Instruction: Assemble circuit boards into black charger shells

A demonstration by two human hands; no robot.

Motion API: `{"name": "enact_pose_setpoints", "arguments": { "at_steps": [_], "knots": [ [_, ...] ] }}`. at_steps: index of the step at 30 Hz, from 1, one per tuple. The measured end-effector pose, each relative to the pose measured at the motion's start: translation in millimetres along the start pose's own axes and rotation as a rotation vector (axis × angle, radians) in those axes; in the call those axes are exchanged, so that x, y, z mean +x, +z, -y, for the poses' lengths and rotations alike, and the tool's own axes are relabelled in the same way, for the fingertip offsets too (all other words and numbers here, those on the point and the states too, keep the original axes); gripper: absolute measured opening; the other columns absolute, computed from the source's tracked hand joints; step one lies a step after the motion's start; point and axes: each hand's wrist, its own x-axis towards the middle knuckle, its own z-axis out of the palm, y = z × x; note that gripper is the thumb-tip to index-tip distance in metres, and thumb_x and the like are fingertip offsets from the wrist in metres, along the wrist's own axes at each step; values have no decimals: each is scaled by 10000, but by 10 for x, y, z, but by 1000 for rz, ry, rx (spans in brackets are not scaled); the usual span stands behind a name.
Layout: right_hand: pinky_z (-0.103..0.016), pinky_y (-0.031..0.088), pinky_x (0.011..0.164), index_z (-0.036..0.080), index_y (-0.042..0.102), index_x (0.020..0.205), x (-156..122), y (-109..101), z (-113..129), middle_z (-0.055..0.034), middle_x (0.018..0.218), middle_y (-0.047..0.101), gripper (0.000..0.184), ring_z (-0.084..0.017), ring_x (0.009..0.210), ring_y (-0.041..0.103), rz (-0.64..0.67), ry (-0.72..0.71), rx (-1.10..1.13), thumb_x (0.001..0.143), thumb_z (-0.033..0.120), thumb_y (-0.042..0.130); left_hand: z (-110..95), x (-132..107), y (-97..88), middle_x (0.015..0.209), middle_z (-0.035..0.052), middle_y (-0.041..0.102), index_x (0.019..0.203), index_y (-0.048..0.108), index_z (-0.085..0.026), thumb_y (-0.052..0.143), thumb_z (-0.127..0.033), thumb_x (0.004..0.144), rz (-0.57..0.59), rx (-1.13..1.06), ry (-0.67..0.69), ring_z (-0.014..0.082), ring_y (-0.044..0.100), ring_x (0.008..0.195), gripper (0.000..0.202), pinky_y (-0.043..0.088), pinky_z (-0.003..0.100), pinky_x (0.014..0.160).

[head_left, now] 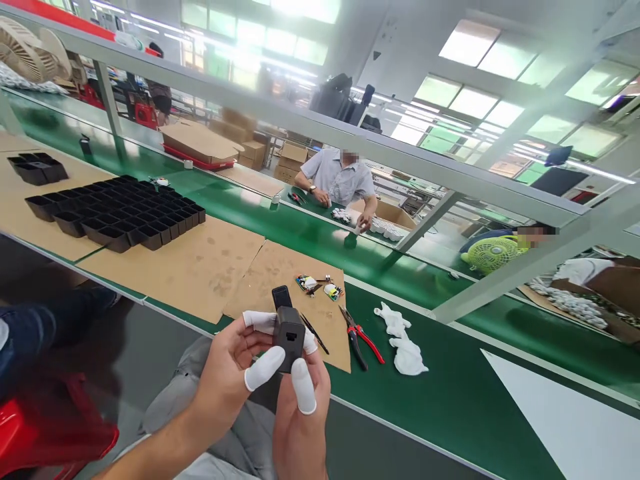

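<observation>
My left hand [225, 377] and my right hand [311, 393] both grip a small black plastic housing [289, 328] above the bench's front edge. White finger cots cover several fingertips. A dark socket-like opening shows in the end facing me. Just behind it is a flat black piece [281, 297]; whether it joins the housing I cannot tell. A thin dark tool [318, 337] lies beside my right fingers, partly hidden. To the right rest pliers [367, 343] with red and black handles. Small circuit boards [333, 291] lie beyond the housing on cardboard.
Rows of open black plastic cases [120, 217] stand at left on cardboard sheets [185, 267]. White crumpled pieces [409, 355] lie right of the pliers. Beyond the green belt [235, 210] a person [340, 180] works. A red stool [55, 427] stands at lower left.
</observation>
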Motion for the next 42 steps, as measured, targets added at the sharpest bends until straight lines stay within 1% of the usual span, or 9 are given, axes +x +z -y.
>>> {"name": "enact_pose_setpoints", "arguments": {
  "at_steps": [6,12,16,19,22,28,34,38,42],
  "knots": [
    [-582,633,1137,222,686,1524,-68,120,79,-146,1257,820,617,-371,1285,781,62,4,108,1070,636,627,-103,-82,-61,1032,128,861,1102,741,-178,1052,-498,694,19,63,50,298,845,980,604,714,383,927],
    [-595,621,1155,233,714,1461,-71,202,22,-148,1341,808,598,-382,1306,771,52,66,177,1020,638,700,-69,-29,-167,1071,137,864,1119,758,-176,1039,-503,724,37,49,55,328,848,1011,584,720,430,945],
    [-555,634,1122,221,745,1384,59,189,-142,-151,1336,811,572,-358,1264,780,-58,22,135,943,572,843,-23,97,-295,1214,123,853,1226,785,-203,911,-487,903,153,108,75,316,822,1146,448,681,432,1057],
    [-508,664,1093,210,752,1338,268,82,-322,-149,1293,839,585,-333,1217,811,-137,-134,3,839,418,974,44,306,-417,1349,106,807,1256,792,-223,796,-419,1008,221,265,124,287,776,1249,316,641,400,1114],
    [-482,697,1065,201,735,1385,521,-112,-504,-162,1315,846,648,-315,1164,847,-130,-267,-241,805,302,1004,193,576,-532,1274,107,819,1306,761,-205,753,-424,1013,210,364,83,267,805,1141,365,666,410,1057],
    [-542,681,1141,249,748,1474,867,-442,-752,-171,1485,787,475,-349,1360,795,109,-430,-823,1006,179,782,650,913,-716,1362,149,799,1381,735,-201,682,-430,1029,149,661,14,314,793,1237,423,640,527,1137],
    [-433,715,1083,290,724,1517,882,-434,-747,-157,1459,771,450,-298,1359,795,165,-399,-864,1096,131,699,894,829,-786,1521,139,763,1518,698,-276,668,-339,1048,183,859,114,377,664,1510,475,548,592,1276],
    [-363,731,1030,334,712,1557,915,-422,-650,-133,1402,761,551,-256,1278,827,235,-407,-830,1098,38,640,905,783,-773,1527,126,767,1533,691,-295,691,-365,1049,153,880,107,389,668,1511,490,544,600,1286],
    [-376,743,1006,337,685,1609,927,-457,-479,-148,1439,735,675,-275,1218,842,176,-517,-873,1042,-29,686,891,772,-790,1500,134,780,1509,681,-278,700,-427,1063,104,861,83,381,717,1441,471,577,586,1244]
  ]
}}
